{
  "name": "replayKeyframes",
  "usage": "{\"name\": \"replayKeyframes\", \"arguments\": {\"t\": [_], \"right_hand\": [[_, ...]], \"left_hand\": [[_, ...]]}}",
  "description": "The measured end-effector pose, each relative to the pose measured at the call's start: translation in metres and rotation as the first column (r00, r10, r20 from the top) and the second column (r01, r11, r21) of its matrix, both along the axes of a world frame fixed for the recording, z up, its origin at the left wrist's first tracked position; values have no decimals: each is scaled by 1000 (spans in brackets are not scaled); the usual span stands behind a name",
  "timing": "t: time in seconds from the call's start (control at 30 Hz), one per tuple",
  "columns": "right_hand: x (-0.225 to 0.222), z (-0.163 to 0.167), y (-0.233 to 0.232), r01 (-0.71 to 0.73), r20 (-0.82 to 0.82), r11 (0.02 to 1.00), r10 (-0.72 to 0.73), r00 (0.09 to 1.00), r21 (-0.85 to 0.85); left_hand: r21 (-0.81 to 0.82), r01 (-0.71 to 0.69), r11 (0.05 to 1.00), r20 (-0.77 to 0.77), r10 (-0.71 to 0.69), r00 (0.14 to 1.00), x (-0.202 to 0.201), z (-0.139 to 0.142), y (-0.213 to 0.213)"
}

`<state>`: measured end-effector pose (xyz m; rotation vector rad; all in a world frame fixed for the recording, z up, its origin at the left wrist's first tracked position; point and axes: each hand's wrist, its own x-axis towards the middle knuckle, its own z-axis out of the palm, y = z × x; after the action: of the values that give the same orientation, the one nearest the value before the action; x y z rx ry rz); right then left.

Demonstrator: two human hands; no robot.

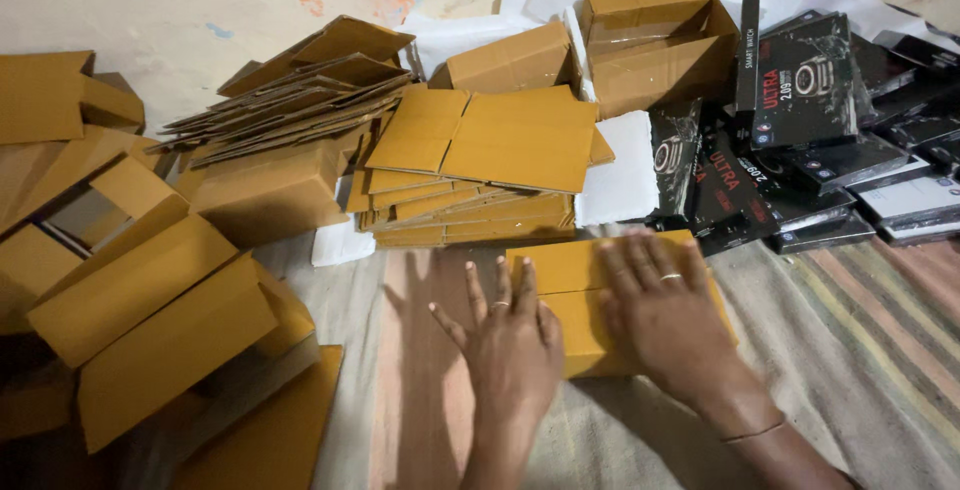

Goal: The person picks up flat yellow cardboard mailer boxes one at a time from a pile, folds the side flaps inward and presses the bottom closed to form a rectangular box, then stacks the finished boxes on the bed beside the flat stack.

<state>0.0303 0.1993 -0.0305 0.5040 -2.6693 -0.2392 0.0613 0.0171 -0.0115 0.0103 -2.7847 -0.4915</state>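
- Brown corrugated cardboard, folded flat into a small box blank (575, 295), lying on the striped cloth (850, 350) straight ahead, just below a stack of like blanks (480, 165).
- Pressed down under both hands: left hand (515, 340) spread palm-down over its near left corner, fingers splayed, ring on one finger; right hand (665, 310) flat on its right half, fingers together and reaching toward the far edge, ring and thin wrist band visible.
- Neither hand closed around anything; both open and bearing down, not gripping.
- Likely light and stiff across the panels, yet ready to bend along the scored crease showing across its middle; dry, matt surface, little risk of slipping.
- Best taken by the outer edges or a corner flap, thumb under and fingers on top, since flat pressure only pins it.
- Plain, unprinted, warm mustard-brown, edges clean, no tears seen.
- Around it: assembled open cartons (150, 320) heaped at left, another open carton (655, 40) at the back, black printed product boxes (800, 80) piled at right, white sheets (625, 180) between.
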Motion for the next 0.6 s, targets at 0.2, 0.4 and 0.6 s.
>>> {"name": "replayKeyframes", "arguments": {"t": [0.2, 0.4, 0.6], "right_hand": [[9, 6, -21, -226, -21, 961, 226, 974, -158], [-18, 1, 15, -129, 35, 974, 138, 990, -187], [-44, -8, 47, 133, 211, 947, -72, 975, -292]], "left_hand": [[-103, 17, 995, -12, -18, 1000, 0, 4, 13], [-70, 142, 987, 165, -128, 978, -15, -5, 11], [144, 93, 985, 304, -133, 943, -29, 4, -13]]}}
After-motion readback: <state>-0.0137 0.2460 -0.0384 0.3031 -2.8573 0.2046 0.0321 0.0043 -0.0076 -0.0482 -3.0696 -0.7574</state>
